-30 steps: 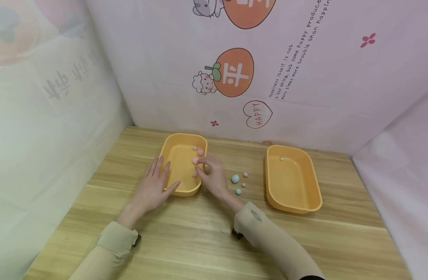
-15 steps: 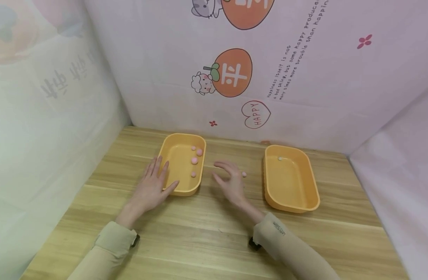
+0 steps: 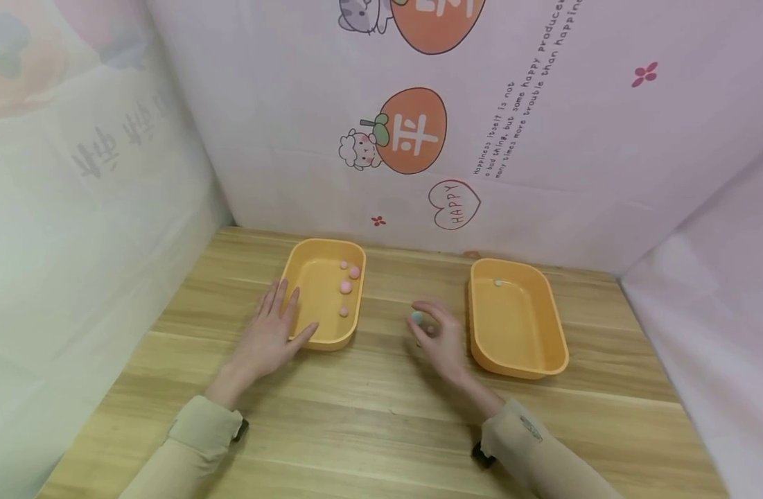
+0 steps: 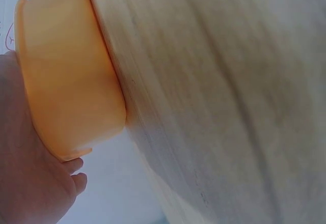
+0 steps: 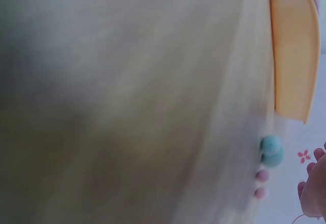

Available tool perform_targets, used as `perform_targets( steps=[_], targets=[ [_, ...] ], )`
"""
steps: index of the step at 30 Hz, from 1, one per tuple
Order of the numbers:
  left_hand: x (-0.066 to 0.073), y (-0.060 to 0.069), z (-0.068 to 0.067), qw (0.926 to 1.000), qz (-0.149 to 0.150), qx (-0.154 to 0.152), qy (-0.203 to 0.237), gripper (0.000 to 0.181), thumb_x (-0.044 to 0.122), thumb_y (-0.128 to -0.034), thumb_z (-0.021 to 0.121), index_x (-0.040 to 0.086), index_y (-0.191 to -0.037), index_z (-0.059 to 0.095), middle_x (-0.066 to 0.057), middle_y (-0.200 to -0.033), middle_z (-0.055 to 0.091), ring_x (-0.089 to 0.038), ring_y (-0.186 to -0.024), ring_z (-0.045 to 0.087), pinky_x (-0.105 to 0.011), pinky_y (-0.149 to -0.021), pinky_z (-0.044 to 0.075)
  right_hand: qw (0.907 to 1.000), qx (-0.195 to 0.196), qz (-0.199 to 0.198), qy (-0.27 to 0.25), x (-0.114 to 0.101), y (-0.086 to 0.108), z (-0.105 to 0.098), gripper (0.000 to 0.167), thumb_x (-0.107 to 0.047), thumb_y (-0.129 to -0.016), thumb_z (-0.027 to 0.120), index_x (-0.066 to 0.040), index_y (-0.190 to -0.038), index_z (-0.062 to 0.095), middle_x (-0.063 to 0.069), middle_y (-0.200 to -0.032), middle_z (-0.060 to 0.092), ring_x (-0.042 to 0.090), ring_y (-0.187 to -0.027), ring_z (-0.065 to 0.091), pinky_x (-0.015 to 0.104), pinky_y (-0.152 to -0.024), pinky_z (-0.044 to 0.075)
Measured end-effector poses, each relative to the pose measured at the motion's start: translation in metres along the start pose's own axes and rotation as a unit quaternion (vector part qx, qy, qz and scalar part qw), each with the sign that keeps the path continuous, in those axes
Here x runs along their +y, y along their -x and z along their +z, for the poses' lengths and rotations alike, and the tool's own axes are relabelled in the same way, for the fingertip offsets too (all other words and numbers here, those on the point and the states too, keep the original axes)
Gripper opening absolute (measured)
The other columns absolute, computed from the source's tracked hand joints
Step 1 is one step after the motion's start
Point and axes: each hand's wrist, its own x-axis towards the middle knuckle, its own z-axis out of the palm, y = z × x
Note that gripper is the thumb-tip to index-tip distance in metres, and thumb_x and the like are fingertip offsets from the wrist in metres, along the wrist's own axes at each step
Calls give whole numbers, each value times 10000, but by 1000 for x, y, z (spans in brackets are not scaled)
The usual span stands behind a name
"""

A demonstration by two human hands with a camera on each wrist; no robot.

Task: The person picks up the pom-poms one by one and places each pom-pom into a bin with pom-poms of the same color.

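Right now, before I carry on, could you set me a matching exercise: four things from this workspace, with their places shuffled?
Things
1. Left hand
2. Right hand
3. Four pink balls
4. Small pale ball

Places
A. Alone inside the right orange tray
B. Along one side of the left orange tray
C. By the loose balls between the trays
D. Grouped inside the left orange tray

Pairs: 1-B, 2-C, 3-D, 4-A
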Motion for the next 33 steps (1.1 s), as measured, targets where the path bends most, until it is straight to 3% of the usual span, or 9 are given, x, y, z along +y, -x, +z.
perform_targets(
  steps=[7,13,22,33],
  targets=[
    [-2,-2,2,10000,-20,-67,-25,931,641,-1118,471,-34,-1722,255,-282,-1842,29,-489,-1725,29,-630,-1415,91,9996,-134,178,165,7,8,-14,338,-21,-960,831,58,-1281,759,249,-1418,716,433,-1392,637,569,-969,661],
    [-1,-2,2,10000,44,30,-56,916,616,-1116,497,-50,-1708,283,-304,-1832,63,-510,-1716,59,-636,-1411,106,9975,-375,395,444,15,13,-21,440,-56,-981,819,42,-1395,707,260,-1548,632,472,-1502,554,621,-1275,448],
    [-2,0,2,10000,69,43,-46,905,602,-1121,493,-60,-1702,290,-319,-1825,73,-525,-1709,66,-654,-1404,117,9953,-557,591,529,22,18,-28,489,-29,-990,792,53,-1453,656,308,-1600,557,511,-1544,495,652,-1314,372],
    [-3,-1,2,9999,80,50,-52,891,603,-1127,476,-50,-1705,293,-312,-1828,71,-518,-1711,63,-649,-1405,113,9951,-540,409,714,23,18,-27,327,9,-1007,756,82,-1323,720,243,-1494,675,455,-1441,616,586,-1247,477]
  ],
)
